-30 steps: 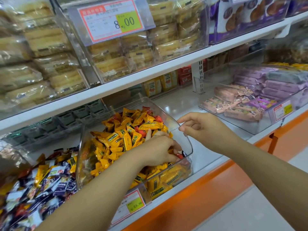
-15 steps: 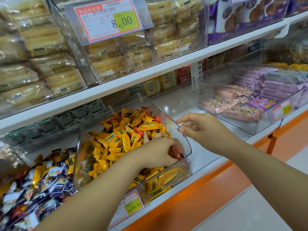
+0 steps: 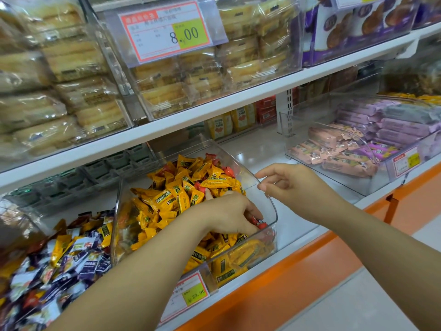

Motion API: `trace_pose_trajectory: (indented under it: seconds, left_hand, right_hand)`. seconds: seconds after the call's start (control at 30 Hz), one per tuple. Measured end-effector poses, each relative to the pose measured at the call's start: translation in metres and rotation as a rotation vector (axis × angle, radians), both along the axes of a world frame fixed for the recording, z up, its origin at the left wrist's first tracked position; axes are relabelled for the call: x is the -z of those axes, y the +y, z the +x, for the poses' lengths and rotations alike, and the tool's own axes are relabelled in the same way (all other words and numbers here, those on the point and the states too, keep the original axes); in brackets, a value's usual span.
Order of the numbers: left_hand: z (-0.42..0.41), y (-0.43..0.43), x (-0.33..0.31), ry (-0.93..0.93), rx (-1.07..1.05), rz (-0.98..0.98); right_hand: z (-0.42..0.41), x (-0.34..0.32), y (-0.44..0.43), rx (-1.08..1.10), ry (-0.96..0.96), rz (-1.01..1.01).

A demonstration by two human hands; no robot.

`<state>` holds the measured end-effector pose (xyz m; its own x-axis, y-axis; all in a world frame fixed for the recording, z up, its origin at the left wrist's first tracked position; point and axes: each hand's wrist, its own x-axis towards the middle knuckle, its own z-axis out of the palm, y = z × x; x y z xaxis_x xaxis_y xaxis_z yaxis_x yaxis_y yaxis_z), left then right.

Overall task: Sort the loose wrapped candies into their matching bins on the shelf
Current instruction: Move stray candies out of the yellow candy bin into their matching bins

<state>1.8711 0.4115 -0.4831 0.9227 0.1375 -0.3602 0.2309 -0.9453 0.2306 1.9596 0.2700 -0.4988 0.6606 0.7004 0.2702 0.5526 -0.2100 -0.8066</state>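
We count two hands and three clear bins on the lower shelf. The left hand (image 3: pixel 229 213) reaches into the middle bin (image 3: pixel 272 206) at the centre of the frame. Its fingers are curled down, grasping a red candy (image 3: pixel 261 225) against the bin's right front corner. That bin is heaped with yellow candies (image 3: pixel 171 199), and at least three more red pieces lie near the top of the heap.

The right hand (image 3: pixel 293 185) sits right of centre at the bin's curved right rim, with thumb and forefinger loosely bent. We cannot tell whether they pinch the rim or only hover beside it.

At the lower left, the mixed bin (image 3: pixel 112 235) holds candies in purple, white and yellow wrappers, and its wall stands against the middle bin. At the right edge, the third bin (image 3: pixel 358 185) holds pink and purple bars.

Between the middle and third bins lies a bare strip of white shelf (image 3: pixel 262 149), the widest open room. An orange lip (image 3: pixel 310 254) runs along the shelf front. We see four price tags, the largest (image 3: pixel 167 32) at the top centre.
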Motion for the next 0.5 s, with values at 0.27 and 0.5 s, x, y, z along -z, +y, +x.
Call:
trace_pose_trajectory:
  seconds: [0.27,0.5]
  left_hand:
    - [0.0039,-0.0013,0.0023,-0.016,-0.017,0.023]
    - [-0.0017,0.0047,0.0045,-0.179,-0.054,-0.052]
  right_hand:
    - [-0.0004,-0.0002,-0.0005,-0.004,0.003,0.003]
    - [-0.0007,-0.0004,-0.0012,-0.003,0.0,0.003]
